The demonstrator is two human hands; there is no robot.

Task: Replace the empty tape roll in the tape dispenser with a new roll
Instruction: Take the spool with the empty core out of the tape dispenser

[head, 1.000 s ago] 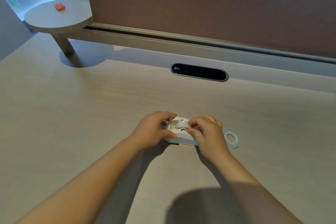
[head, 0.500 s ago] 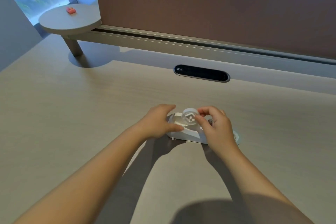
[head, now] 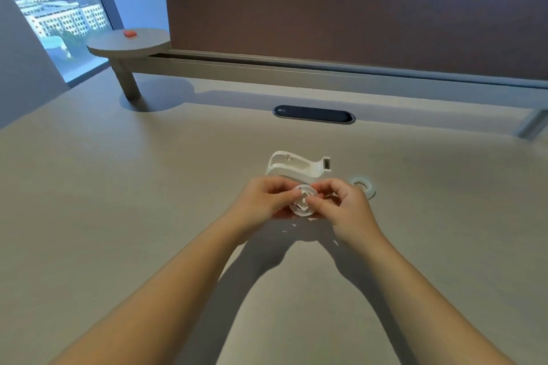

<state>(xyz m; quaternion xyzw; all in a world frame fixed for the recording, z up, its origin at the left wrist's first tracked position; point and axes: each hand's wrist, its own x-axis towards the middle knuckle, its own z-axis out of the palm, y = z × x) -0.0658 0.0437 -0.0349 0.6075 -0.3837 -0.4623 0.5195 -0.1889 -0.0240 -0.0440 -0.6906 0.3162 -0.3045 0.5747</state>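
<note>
The white tape dispenser [head: 299, 167] stands on the desk with its cradle bare, just beyond my hands. Between both hands I hold the empty tape roll on its white hub [head: 303, 201], lifted in front of the dispenser. My left hand [head: 267, 198] grips its left side and my right hand [head: 344, 204] pinches its right side with thumb and fingers. A new clear tape roll [head: 363, 184] lies flat on the desk, right of the dispenser and partly behind my right hand.
A dark oval cable slot [head: 314, 114] is set into the desk [head: 118, 201] behind the dispenser. A brown partition [head: 355, 9] runs along the back. A small round shelf [head: 130, 41] with a red object [head: 129, 33] stands at the back left.
The empty roll with its hub has come out of the dispenser and moved toward me. My left hand has left the dispenser and joined my right hand on the roll.
</note>
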